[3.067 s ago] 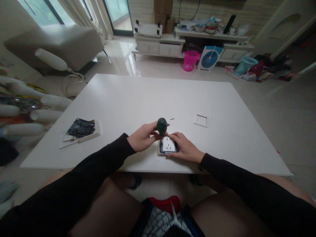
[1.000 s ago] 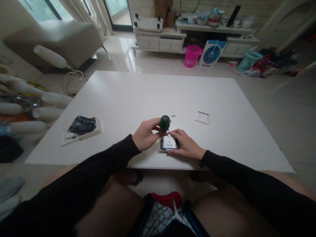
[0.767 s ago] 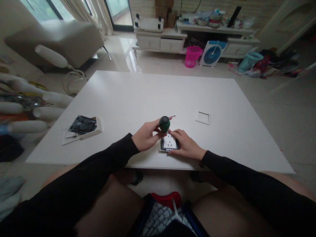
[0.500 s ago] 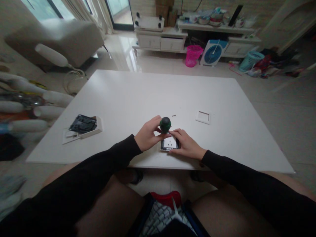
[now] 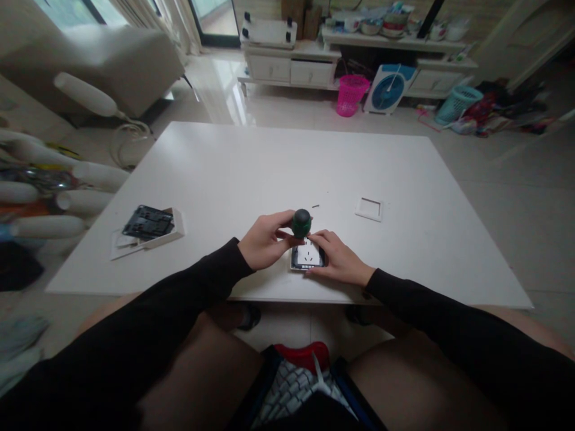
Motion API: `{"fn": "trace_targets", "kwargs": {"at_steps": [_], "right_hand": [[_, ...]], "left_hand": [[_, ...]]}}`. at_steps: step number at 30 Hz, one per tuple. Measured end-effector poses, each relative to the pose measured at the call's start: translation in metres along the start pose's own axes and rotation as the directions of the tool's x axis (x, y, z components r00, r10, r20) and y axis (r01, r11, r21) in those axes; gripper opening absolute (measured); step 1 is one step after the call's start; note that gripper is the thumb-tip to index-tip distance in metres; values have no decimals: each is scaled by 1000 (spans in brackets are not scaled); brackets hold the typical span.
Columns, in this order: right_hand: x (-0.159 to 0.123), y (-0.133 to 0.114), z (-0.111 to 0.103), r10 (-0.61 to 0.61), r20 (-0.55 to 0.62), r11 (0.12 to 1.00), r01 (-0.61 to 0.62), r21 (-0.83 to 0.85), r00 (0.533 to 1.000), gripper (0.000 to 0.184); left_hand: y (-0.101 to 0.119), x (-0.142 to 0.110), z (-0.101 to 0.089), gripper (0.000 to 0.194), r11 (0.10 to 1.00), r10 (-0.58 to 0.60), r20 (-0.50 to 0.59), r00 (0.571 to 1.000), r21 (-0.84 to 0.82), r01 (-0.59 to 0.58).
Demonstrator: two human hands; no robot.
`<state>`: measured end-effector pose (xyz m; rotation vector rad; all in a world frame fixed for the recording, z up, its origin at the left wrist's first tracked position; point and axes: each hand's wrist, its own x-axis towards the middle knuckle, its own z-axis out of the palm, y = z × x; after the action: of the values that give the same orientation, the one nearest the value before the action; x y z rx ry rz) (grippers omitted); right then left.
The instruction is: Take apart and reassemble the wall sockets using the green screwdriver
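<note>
My left hand (image 5: 268, 240) is closed around the green and black handle of a screwdriver (image 5: 301, 224), held upright over the far part of a wall socket (image 5: 308, 257). The shaft and tip are hidden beneath the handle. The socket has a white face with slots and a dark border, and it lies near the table's front edge. My right hand (image 5: 340, 257) grips the socket along its right side, thumb at the near edge and fingers at the far edge. A small dark screw (image 5: 315, 206) lies just beyond the hands. Farther right rests a white frame (image 5: 369, 208).
On the left of the white table (image 5: 251, 167), dark socket parts (image 5: 148, 222) lean on a white box (image 5: 178, 224). Across the floor stand a pink basket (image 5: 351, 96), a fan (image 5: 387, 90) and a low cabinet (image 5: 313, 73). White rounded posts (image 5: 85, 96) are beside the table's left edge.
The fingers of my left hand have shifted on the screwdriver handle, with the hand turned slightly. My right hand keeps its hold on the socket. The whole view has moved a little.
</note>
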<state>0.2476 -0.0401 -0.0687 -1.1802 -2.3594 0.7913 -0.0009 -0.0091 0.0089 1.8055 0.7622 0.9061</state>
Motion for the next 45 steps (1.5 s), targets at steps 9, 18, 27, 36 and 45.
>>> {"fn": "trace_targets", "kwargs": {"at_steps": [9, 18, 27, 36, 45], "right_hand": [[0, 0, -1, 8, 7, 1000, -8, 10, 1000, 85], [0, -1, -1, 1, 5, 1000, -1, -8, 1000, 83], [0, -1, -1, 5, 0, 1000, -5, -14, 1000, 85], [0, 3, -4, 0, 12, 1000, 0, -10, 1000, 89], [22, 44, -32, 91, -133, 969, -118, -217, 987, 21]], "left_hand": [[-1, 1, 0, 27, 1000, -2, 8, 1000, 5, 2], [-2, 0, 1, 33, 999, -37, -2, 999, -30, 37], [-3, 0, 1, 34, 986, -61, -159, 985, -164, 34], [-2, 11, -10, 47, 973, -132, -425, 895, -228, 35], [-16, 17, -17, 39, 878, -337, -494, 802, -472, 78]]}}
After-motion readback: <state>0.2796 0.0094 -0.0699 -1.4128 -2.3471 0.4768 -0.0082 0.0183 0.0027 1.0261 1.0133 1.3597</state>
